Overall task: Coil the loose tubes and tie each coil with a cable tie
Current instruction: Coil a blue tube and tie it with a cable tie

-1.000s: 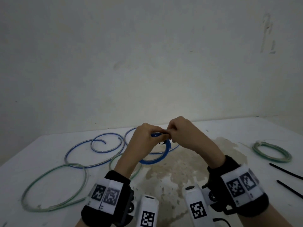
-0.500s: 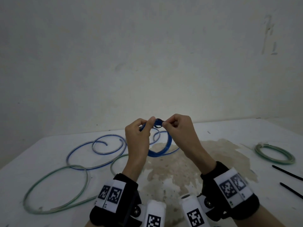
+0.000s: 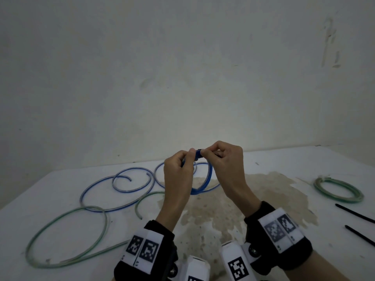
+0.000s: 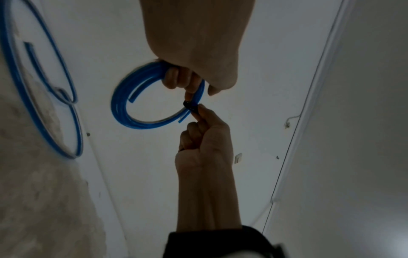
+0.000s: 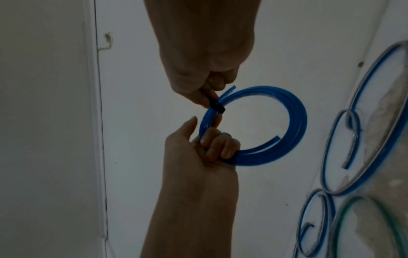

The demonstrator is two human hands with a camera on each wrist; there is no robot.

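Note:
A small blue tube coil (image 3: 210,175) (image 4: 123,111) (image 5: 295,125) hangs in the air above the table between both hands. My left hand (image 3: 189,157) (image 4: 183,82) (image 5: 212,139) grips the coil's top with curled fingers. A black cable tie (image 3: 198,152) (image 4: 189,105) (image 5: 216,106) wraps the strands right beside that grip. My right hand (image 3: 205,153) (image 4: 199,111) (image 5: 205,97) pinches the tie between thumb and forefinger. Two cut tube ends stick out of the coil. The tie's tail is hidden inside the right hand.
A long loose blue tube (image 3: 113,185) and a loose green tube (image 3: 67,240) sprawl on the white table (image 3: 263,165) at the left. A tied green coil (image 3: 337,189) and two black cable ties (image 3: 355,213) lie at the right. A wall stands close behind the table.
Both hands have lifted the blue coil higher off the table. The small open black loop seen beside the coil a second ago now sits snug against the strands.

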